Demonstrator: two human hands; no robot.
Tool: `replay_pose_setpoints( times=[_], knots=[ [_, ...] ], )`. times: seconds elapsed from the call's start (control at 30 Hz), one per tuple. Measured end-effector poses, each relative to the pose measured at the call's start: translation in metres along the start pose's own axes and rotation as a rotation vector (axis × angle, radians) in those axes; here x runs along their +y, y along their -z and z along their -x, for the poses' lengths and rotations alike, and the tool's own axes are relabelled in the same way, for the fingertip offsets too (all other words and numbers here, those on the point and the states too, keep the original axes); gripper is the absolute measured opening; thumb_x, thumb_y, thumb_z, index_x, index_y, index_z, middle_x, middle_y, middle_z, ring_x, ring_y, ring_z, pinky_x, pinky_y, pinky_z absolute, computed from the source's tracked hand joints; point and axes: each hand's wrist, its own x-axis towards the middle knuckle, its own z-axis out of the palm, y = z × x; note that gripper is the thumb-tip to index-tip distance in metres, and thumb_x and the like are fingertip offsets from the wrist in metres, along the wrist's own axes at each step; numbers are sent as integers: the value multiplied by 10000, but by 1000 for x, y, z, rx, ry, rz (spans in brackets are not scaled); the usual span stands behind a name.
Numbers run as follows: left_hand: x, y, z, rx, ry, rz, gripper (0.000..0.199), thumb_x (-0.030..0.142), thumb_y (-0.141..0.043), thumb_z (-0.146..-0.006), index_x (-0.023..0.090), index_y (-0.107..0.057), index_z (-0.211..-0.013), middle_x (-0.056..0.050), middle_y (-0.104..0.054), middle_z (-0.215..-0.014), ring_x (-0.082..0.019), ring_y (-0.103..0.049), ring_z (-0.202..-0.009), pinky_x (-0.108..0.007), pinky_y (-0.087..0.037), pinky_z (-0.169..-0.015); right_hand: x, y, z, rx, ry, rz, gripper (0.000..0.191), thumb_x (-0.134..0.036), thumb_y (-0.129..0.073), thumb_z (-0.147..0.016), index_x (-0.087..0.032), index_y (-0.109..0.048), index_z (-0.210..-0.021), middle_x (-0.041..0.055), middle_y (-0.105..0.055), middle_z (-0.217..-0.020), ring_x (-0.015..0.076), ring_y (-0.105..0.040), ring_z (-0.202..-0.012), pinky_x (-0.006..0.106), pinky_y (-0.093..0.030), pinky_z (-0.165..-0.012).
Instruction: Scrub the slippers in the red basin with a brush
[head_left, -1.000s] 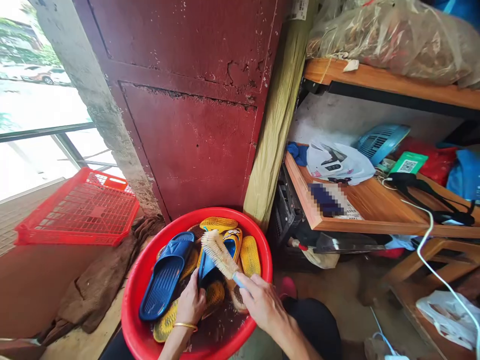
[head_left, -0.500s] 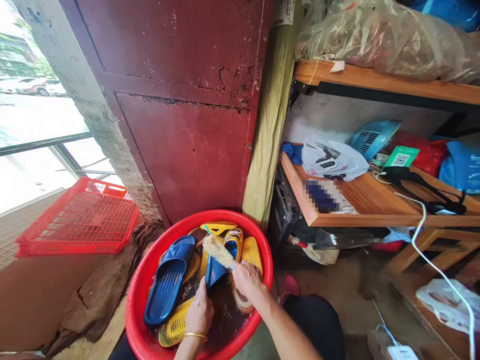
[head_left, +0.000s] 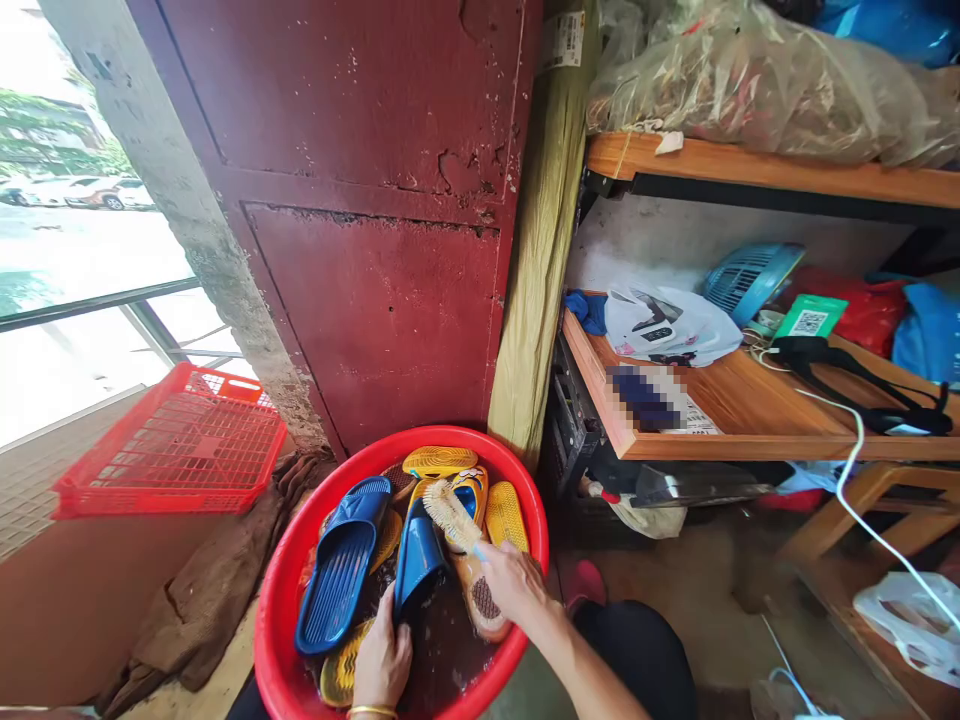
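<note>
A red basin (head_left: 279,600) holds dark water and several slippers. My left hand (head_left: 384,650) grips the near end of a blue slipper (head_left: 420,560) with a yellow part, tilted over the water. In my right hand (head_left: 514,583) is a scrub brush (head_left: 451,512) with pale bristles. Its head lies over the right side of that slipper; whether the bristles touch it I cannot tell. Another blue slipper (head_left: 337,575) rests at the left of the basin. Around them are a yellow slipper (head_left: 506,515), a tan slipper (head_left: 480,600) and a yellow sole (head_left: 439,460) at the back.
A red plastic crate (head_left: 176,440) stands at the left, with brown cloth (head_left: 202,590) beside the basin. Behind is a dark red door (head_left: 382,310). On the right, a wooden shelf (head_left: 720,400) bears bags, a blue fan (head_left: 754,280) and a white cable (head_left: 847,470).
My left hand has shifted left and down with the blue slipper, which now tilts more steeply. The brush has moved right and slightly down. The view has also shifted a little.
</note>
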Motion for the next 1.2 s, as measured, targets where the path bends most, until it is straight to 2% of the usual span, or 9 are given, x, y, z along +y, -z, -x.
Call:
replay_pose_setpoints(
  times=[0.17, 0.33, 0.43, 0.57, 0.77, 0.87, 1.0, 1.07, 1.2],
  knots=[
    [16, 40, -18, 97, 21, 255, 549, 442, -496, -830, 167, -593, -1295, -131, -653, -1333, -306, -602, -1249, -450, -453, -1085, 53, 3, -4, 231, 104, -498, 403, -299, -435, -965, -217, -678, -1275, 93, -714, -1229, 220, -672, -1126, 321, -508, -994],
    [65, 46, -54, 15, 149, 629, 630, 535, -622, -731, 174, -610, -1247, -112, -723, -1191, -327, -651, -1142, -459, -500, -1008, 98, -12, 7, 365, -84, -750, 455, -466, -464, -968, -194, -702, -1244, 113, -747, -1133, 245, -734, -960, 324, -588, -854],
    [97, 25, -68, -111, 184, 867, 638, 517, -642, -734, 173, -578, -1267, -98, -742, -1103, -300, -695, -1038, -409, -560, -889, 105, -17, 7, 387, -142, -855, 508, -516, -459, -972, -186, -664, -1300, 105, -766, -1046, 215, -749, -771, 276, -610, -691],
    [130, -28, -78, -107, 223, 828, 629, 445, -542, -785, 134, -492, -1329, -87, -738, -943, -247, -723, -817, -391, -583, -760, 104, -14, 0, 458, -127, -895, 487, -488, -459, -987, -191, -637, -1331, 114, -742, -1145, 208, -749, -856, 269, -604, -762],
    [148, -84, -94, 29, 150, 478, 554, 325, -537, -758, 99, -573, -1263, -206, -666, -1206, -329, -628, -1153, -511, -436, -1044, 95, -14, -3, 437, 21, -726, 420, -371, -457, -997, -208, -630, -1343, 90, -691, -1273, 219, -667, -1152, 298, -526, -994],
    [142, -77, -97, -11, 93, 412, 561, 386, -591, -756, 133, -594, -1257, -188, -658, -1228, -329, -608, -1187, -507, -410, -1075, 86, -17, -6, 422, 74, -653, 419, -340, -439, -996, -199, -636, -1338, 88, -695, -1265, 210, -670, -1148, 291, -509, -1018],
    [99, -30, -87, -171, -111, 302, 587, 533, -482, -860, 183, -559, -1325, -148, -678, -1198, -248, -692, -981, -427, -506, -976, 75, -18, -8, 409, 64, -598, 425, -312, -416, -995, -191, -638, -1336, 93, -704, -1248, 208, -674, -1139, 298, -504, -1027],
    [65, -1, -74, -192, -191, 195, 621, 550, -498, -854, 218, -521, -1379, -141, -664, -1278, -262, -656, -1114, -424, -486, -1016, 71, -16, -7, 380, 58, -586, 428, -301, -415, -992, -196, -632, -1346, 95, -706, -1244, 215, -673, -1140, 307, -512, -1020],
    [15, 38, -38, -440, -161, -208, 717, 462, -680, -700, 217, -576, -1365, -165, -596, -1411, -328, -526, -1327, -457, -382, -1130, 61, -15, -1, 314, 110, -560, 441, -290, -408, -989, -200, -616, -1368, 104, -715, -1221, 228, -676, -1129, 324, -538, -991]
  ],
)
